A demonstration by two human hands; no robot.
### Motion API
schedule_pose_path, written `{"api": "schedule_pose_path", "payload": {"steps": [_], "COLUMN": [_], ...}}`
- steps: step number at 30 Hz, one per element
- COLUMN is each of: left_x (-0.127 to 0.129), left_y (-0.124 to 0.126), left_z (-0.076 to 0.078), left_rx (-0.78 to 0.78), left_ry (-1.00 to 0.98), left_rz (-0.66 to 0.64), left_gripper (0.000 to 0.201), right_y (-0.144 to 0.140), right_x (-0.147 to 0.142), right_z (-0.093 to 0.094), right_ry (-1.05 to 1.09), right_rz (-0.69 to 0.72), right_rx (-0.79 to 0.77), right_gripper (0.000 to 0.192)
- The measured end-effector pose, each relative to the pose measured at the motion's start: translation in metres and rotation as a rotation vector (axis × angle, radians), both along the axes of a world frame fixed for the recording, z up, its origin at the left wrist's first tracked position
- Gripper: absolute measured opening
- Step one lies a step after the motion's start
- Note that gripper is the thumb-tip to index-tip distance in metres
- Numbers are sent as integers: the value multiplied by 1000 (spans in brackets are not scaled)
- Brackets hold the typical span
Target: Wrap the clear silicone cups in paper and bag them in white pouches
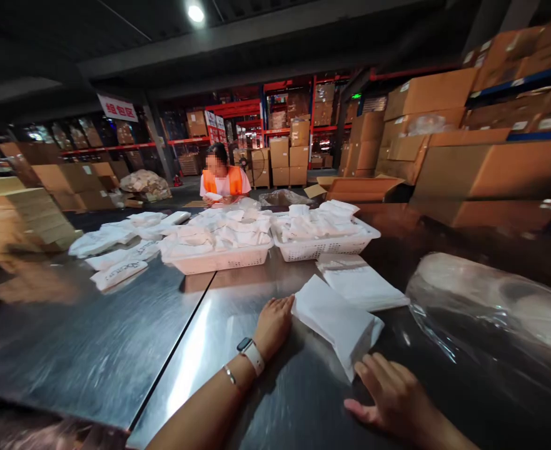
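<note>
Far to the left of the white perforated plastic basket (228,261) on the dark, shiny metal bench (92,337), pale yellow boxes (40,209) stand stacked; nearer, just left of the basket, lie soft white packets with dark lettering (120,275). The basket itself is heaped with white packets, and behind it is a person in an orange vest (235,180). In front of the basket and to its right, the left hand (275,325), wearing a pale-strapped watch (251,354), has its fingers bent close together, fingertips at the left edge of a flat, plain white bag (334,312); whether they pinch it cannot be told. That bag lies on the bench, to the basket's right and nearer the camera. Just right of the basket stands a second white perforated basket (326,248), also heaped. Farther right of the basket, another flat white bag (364,284) lies against the first. The right hand (394,390), also farther right and nearer, is partly open, thumb apart from curled fingers, gripping nothing, its fingertips by the first bag's near corner. Farthest right of the basket lies a large clear plastic bag (491,306), with brown cardboard boxes (491,169) beyond it.
</note>
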State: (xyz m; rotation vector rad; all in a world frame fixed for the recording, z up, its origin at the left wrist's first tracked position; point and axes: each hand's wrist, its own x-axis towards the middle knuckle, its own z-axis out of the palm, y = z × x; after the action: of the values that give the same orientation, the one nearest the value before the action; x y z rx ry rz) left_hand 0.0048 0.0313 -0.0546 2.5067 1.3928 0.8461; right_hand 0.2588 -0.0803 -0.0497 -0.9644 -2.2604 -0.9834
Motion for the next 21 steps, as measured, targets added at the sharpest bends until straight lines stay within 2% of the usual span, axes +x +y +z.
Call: {"api": "schedule_pose_path", "payload": {"steps": [1, 3, 5, 8, 13, 15, 17, 19, 21], "left_x": [0, 1, 1, -1, -2, -1, -1, -3, -7], "left_y": [-1, -2, -2, -2, -2, -2, -2, -3, -5], "left_z": [3, 8, 13, 16, 16, 16, 16, 16, 16], "left_rx": [-19, -31, -35, -44, -55, -50, -39, -25, -4], "left_ry": [-21, -6, 39, 104, 213, 249, 274, 288, 287], "left_rz": [17, 55, 96, 135, 118, 106, 97, 106, 145], "left_gripper": [46, 36, 25, 20, 19, 19, 20, 22, 32], "right_y": [-5, -10, -10, -11, -20, -27, -36, -43, -43], "right_x": [-9, -22, -28, -28, -25, -28, -30, -25, -8], "right_z": [-4, -9, -7, 1, 5, 3, 4, 8, 15], "right_ry": [-33, -67, -89, -120, -104, -67, -31, -7, -5], "right_rz": [-95, -276, -367, -386, -391, -370, -279, -97, 83], "right_rx": [14, 60, 105, 139, 91, 74, 69, 50, 49], "right_gripper": [41, 32, 23, 29, 27, 28, 29, 25, 21]}}
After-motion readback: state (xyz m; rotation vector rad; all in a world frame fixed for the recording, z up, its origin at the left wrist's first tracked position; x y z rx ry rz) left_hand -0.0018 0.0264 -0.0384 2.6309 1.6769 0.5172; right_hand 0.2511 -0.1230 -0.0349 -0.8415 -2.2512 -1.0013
